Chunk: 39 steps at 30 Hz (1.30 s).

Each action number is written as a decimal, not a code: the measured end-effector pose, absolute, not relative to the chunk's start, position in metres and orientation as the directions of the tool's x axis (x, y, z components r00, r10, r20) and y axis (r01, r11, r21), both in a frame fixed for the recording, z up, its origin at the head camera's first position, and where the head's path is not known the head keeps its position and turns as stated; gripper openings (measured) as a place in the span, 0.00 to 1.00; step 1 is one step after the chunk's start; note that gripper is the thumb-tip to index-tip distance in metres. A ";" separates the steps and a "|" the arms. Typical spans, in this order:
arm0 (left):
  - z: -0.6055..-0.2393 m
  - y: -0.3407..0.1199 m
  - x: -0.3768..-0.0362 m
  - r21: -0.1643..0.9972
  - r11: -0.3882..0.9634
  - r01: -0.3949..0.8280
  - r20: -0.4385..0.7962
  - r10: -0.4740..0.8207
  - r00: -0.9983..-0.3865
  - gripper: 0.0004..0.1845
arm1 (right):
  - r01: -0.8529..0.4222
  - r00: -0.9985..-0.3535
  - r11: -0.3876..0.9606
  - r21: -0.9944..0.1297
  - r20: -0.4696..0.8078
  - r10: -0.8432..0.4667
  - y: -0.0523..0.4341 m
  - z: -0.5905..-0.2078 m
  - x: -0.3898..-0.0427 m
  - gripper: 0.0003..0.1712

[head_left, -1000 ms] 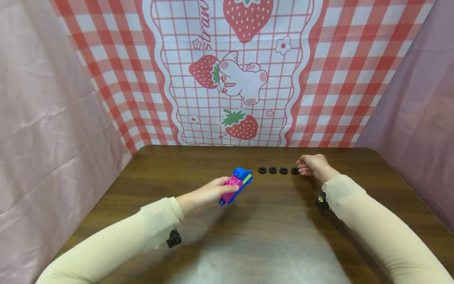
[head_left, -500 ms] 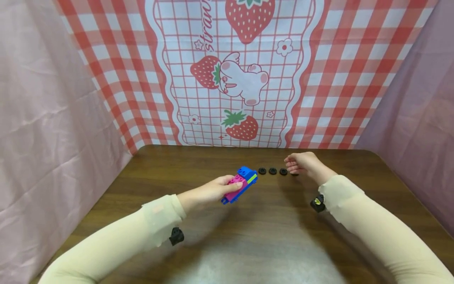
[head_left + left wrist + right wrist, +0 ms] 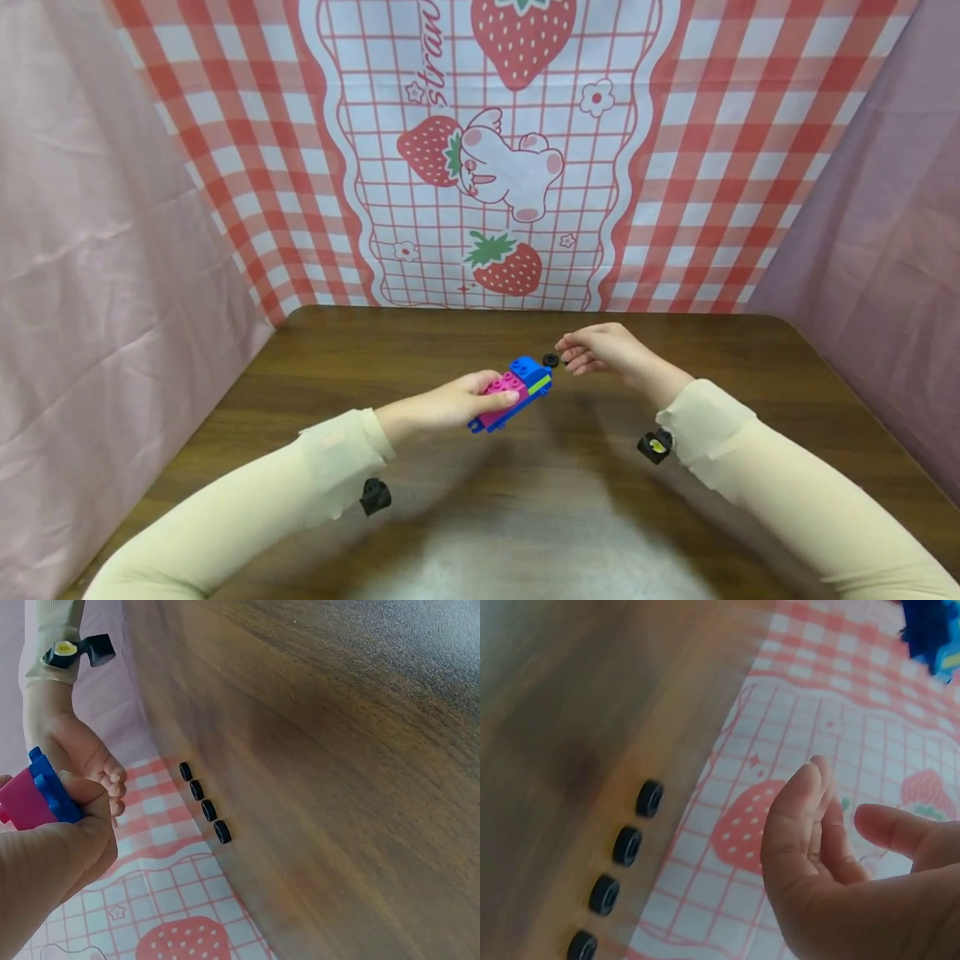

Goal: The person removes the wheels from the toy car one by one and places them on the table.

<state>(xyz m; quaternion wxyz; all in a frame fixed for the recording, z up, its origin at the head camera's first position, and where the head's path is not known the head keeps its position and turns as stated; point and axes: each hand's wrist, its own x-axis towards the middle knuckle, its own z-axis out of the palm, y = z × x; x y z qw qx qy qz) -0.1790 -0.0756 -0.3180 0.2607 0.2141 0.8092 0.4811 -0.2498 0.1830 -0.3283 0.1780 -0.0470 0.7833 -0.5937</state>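
Note:
My left hand (image 3: 467, 398) grips a small toy vehicle body (image 3: 517, 390) built of blue, pink and green bricks, tilted up to the right above the table (image 3: 570, 500). In the left wrist view the body (image 3: 34, 799) shows pink and blue above my curled fingers (image 3: 56, 851). My right hand (image 3: 583, 353) hovers just right of it, fingers loosely curled and empty (image 3: 832, 847). A row of several black wheels (image 3: 208, 810) lies on the table under it (image 3: 627, 845). From the head view only the leftmost wheel (image 3: 551, 360) shows.
A red-checked strawberry cloth (image 3: 487, 167) hangs behind the brown table, with pink drapes (image 3: 97, 250) on both sides. Small black wrist cameras (image 3: 372, 496) sit under both cream sleeves.
My right hand has moved left along the wheel row until it is beside the toy body, covering most wheels. My left hand shifted the body slightly right.

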 end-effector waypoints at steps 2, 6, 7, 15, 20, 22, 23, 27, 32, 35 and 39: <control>-0.319 -0.076 -0.181 0.898 0.433 0.080 -0.216 0.593 -0.776 0.20 | 0.116 -0.928 0.277 -0.954 -0.203 -0.312 0.179 -0.326 -0.246 0.27; -0.323 -0.078 -0.187 0.915 0.399 0.051 -0.209 0.579 -0.788 0.19 | 0.096 -0.907 0.267 -0.959 -0.195 -0.374 0.171 -0.322 -0.238 0.31; -0.323 -0.079 -0.188 0.918 0.394 0.042 -0.209 0.573 -0.793 0.19 | 0.093 -0.899 0.274 -0.957 -0.199 -0.390 0.169 -0.321 -0.236 0.32; -0.324 -0.080 -0.191 0.920 0.389 0.035 -0.195 0.536 -0.821 0.19 | 0.071 -0.834 0.331 -0.941 -0.238 -0.498 0.154 -0.311 -0.220 0.33; -0.327 -0.082 -0.191 0.912 0.409 0.030 -0.186 0.478 -0.858 0.19 | 0.059 -0.833 0.324 -0.944 -0.225 -0.505 0.149 -0.308 -0.215 0.34; -0.328 -0.084 -0.193 0.915 0.402 0.021 -0.183 0.462 -0.868 0.20 | 0.079 -0.841 0.306 -0.949 -0.228 -0.490 0.148 -0.308 -0.214 0.34; -0.328 -0.085 -0.193 0.917 0.399 0.016 -0.182 0.454 -0.872 0.20 | 0.084 -0.844 0.299 -0.951 -0.227 -0.485 0.147 -0.308 -0.214 0.35; -0.329 -0.089 -0.197 0.926 0.376 0.004 -0.170 0.429 -0.887 0.20 | 0.117 -0.857 0.268 -0.956 -0.234 -0.460 0.145 -0.309 -0.212 0.35; -0.327 -0.094 -0.203 0.949 0.314 -0.017 -0.149 0.402 -0.904 0.19 | 0.169 -0.869 0.194 -0.966 -0.239 -0.433 0.144 -0.310 -0.214 0.35; -0.325 -0.097 -0.208 0.954 0.298 -0.023 -0.137 0.365 -0.921 0.19 | 0.197 -0.878 0.155 -0.968 -0.244 -0.413 0.144 -0.309 -0.218 0.34; -0.322 -0.098 -0.216 0.974 0.218 -0.054 -0.117 0.284 -0.952 0.19 | 0.212 -0.891 0.120 -0.970 -0.242 -0.385 0.143 -0.307 -0.222 0.35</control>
